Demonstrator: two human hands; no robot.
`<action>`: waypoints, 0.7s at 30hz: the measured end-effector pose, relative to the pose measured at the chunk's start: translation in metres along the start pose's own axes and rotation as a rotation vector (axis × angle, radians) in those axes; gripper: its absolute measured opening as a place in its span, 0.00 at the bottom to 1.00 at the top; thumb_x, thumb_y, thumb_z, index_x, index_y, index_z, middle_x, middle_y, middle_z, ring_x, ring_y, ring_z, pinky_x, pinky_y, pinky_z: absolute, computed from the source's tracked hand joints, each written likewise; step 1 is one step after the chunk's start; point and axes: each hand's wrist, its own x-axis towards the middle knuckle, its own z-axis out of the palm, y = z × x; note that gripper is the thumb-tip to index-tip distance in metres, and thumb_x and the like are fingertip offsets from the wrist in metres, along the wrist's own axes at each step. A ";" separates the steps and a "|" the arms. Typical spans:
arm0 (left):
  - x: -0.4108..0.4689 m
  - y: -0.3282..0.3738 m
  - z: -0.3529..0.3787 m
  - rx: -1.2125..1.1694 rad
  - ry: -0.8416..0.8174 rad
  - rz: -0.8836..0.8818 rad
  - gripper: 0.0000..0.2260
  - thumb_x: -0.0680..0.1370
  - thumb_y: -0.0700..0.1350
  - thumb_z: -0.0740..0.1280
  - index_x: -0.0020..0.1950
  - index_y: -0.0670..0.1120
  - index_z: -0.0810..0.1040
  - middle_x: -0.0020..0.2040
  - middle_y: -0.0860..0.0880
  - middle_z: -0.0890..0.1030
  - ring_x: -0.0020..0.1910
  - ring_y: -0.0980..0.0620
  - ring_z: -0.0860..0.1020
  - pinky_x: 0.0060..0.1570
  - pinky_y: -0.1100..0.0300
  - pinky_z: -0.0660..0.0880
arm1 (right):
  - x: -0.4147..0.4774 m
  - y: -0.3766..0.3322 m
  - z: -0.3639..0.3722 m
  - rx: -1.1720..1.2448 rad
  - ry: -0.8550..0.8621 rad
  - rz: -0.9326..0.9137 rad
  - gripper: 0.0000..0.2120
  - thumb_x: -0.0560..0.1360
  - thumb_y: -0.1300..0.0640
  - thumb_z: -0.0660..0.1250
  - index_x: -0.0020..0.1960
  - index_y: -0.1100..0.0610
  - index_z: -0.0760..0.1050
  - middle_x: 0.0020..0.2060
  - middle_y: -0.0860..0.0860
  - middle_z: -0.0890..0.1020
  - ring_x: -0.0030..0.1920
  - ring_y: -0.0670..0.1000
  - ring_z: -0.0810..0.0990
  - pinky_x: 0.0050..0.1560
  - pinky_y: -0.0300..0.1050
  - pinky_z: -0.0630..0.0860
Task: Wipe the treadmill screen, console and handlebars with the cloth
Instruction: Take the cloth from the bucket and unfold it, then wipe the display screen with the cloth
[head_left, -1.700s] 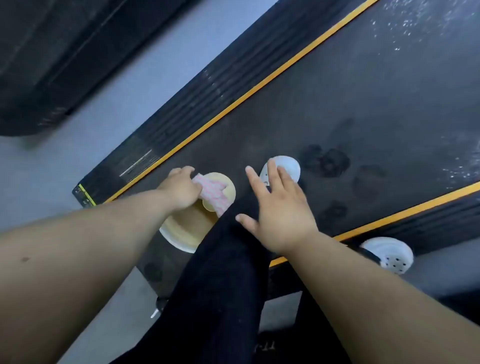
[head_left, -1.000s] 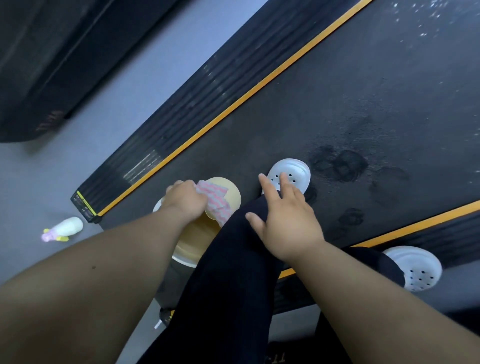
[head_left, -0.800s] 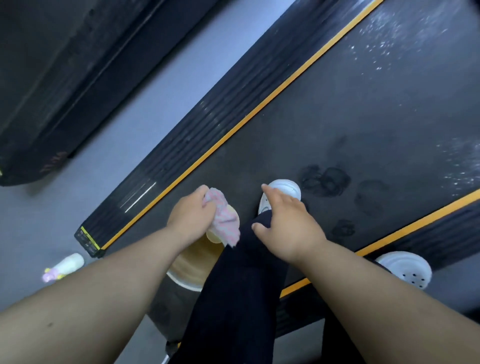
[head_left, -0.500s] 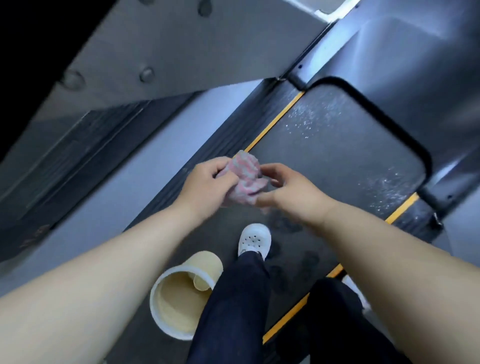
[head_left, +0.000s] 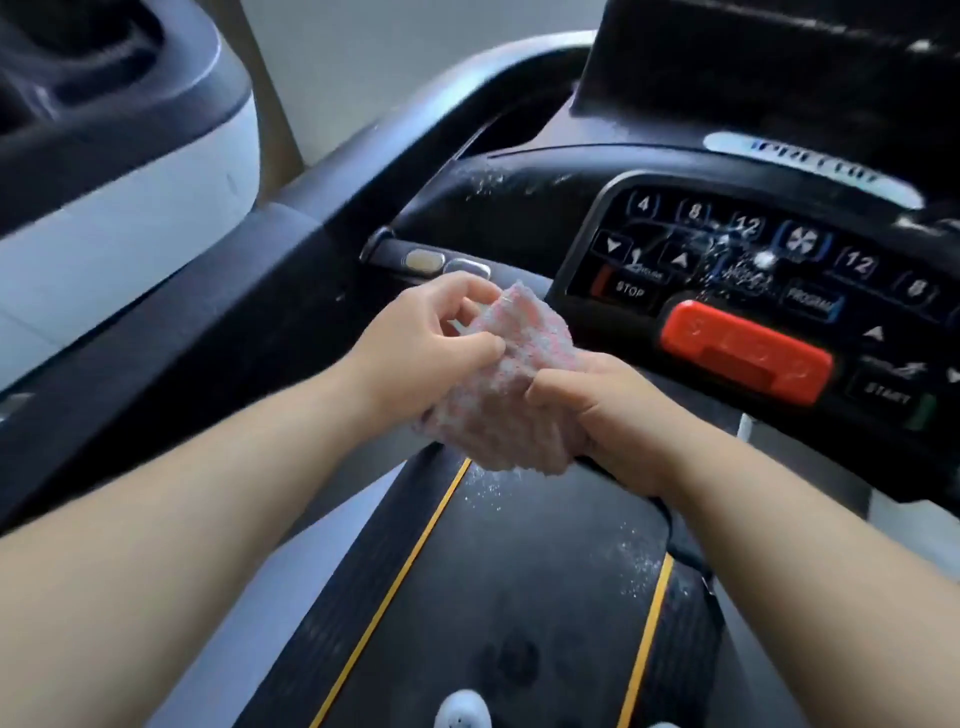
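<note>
Gripping crumpled pink-white cloth (head_left: 511, 364): left hand (head_left: 423, 353), right hand (head_left: 602, 410).

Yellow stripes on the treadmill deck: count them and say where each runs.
2. One yellow stripe runs along the left edge of the belt, starting under the cloth; the other follows the right edge beside the right forearm. More may be hidden.

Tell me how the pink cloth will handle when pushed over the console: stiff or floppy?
Probably floppy: the cloth is bunched and creased between the left hand and right hand. Likely light, since fingers alone pinch it.
</note>
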 end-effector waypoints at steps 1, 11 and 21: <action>0.009 0.019 -0.010 -0.020 -0.046 0.005 0.16 0.65 0.48 0.70 0.52 0.55 0.79 0.46 0.43 0.82 0.40 0.52 0.78 0.49 0.51 0.77 | -0.004 -0.019 -0.003 0.023 0.032 -0.031 0.14 0.63 0.62 0.62 0.47 0.63 0.78 0.38 0.58 0.76 0.39 0.55 0.74 0.42 0.48 0.68; 0.103 0.166 -0.034 -0.118 -0.183 0.189 0.13 0.71 0.35 0.72 0.53 0.47 0.80 0.42 0.45 0.83 0.41 0.50 0.79 0.50 0.51 0.76 | -0.034 -0.173 -0.068 0.350 0.282 -0.214 0.18 0.73 0.63 0.62 0.62 0.68 0.74 0.52 0.63 0.82 0.49 0.59 0.81 0.53 0.51 0.77; 0.270 0.270 0.029 -0.192 -0.015 0.413 0.07 0.69 0.44 0.76 0.45 0.50 0.83 0.40 0.50 0.85 0.40 0.55 0.80 0.47 0.57 0.77 | 0.000 -0.282 -0.194 0.500 0.404 -0.311 0.11 0.77 0.61 0.64 0.57 0.65 0.77 0.48 0.60 0.85 0.45 0.55 0.85 0.44 0.47 0.82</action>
